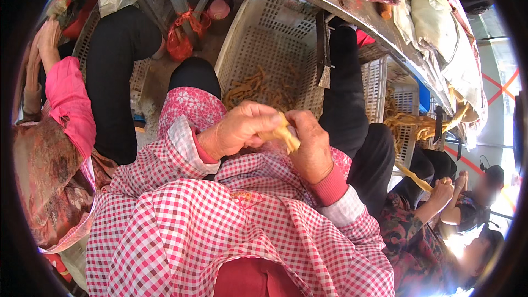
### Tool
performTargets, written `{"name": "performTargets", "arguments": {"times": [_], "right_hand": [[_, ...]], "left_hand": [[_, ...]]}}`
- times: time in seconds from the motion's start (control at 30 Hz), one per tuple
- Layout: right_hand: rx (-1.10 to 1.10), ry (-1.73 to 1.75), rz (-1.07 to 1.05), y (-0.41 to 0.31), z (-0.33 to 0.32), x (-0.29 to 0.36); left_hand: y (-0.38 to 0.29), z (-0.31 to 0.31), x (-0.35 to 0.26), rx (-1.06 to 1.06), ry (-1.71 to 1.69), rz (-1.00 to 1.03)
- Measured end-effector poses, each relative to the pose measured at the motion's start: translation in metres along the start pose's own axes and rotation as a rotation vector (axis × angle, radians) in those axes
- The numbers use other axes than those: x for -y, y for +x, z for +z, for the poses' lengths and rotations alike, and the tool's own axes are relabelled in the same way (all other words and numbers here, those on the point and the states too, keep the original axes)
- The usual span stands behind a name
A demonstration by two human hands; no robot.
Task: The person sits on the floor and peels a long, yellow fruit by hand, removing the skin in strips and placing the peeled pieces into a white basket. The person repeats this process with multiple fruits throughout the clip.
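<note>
Between my hands is a yellowish, soft, folded strip (284, 133), perhaps a plant or food material; its exact kind is unclear. My left hand (243, 126) pinches it from the left with thumb and fingers. On the other side, the fingers of my right hand (308, 142) curl around its end and partly hide it. Both hands are above my lap, over the near end of a white perforated plastic crate (264, 33). Inside that crate lie similar brownish-yellow strips (247, 87) in a loose heap.
A metal-edged table (342, 10) covered with plastic sheeting spans the far side. A dark metal bracket (322, 49) stands at the crate's right rim. Co-workers sit close on both sides; a hand (441, 190) at right holds another strip. More crates (373, 91) with strips stand there.
</note>
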State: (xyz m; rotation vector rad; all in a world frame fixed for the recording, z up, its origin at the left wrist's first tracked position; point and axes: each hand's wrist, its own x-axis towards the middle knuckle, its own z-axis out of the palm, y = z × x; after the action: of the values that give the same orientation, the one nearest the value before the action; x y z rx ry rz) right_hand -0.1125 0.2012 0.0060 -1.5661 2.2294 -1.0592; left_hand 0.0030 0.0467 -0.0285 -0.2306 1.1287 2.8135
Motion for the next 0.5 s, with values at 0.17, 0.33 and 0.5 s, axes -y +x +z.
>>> {"name": "performTargets", "arguments": {"times": [0.17,0.33,0.5], "right_hand": [[0.065,0.031,0.051,-0.004,-0.004,0.009],[-0.02,0.003,-0.102,0.002,-0.019,-0.005],[-0.03,0.033,0.026,-0.001,-0.037,-0.015]], "left_hand": [[0.005,-0.001,0.003,-0.28,0.239,0.143],[-0.005,-0.012,-0.003,-0.152,0.199,0.059],[-0.008,-0.01,-0.011,-0.24,0.213,0.0]]}}
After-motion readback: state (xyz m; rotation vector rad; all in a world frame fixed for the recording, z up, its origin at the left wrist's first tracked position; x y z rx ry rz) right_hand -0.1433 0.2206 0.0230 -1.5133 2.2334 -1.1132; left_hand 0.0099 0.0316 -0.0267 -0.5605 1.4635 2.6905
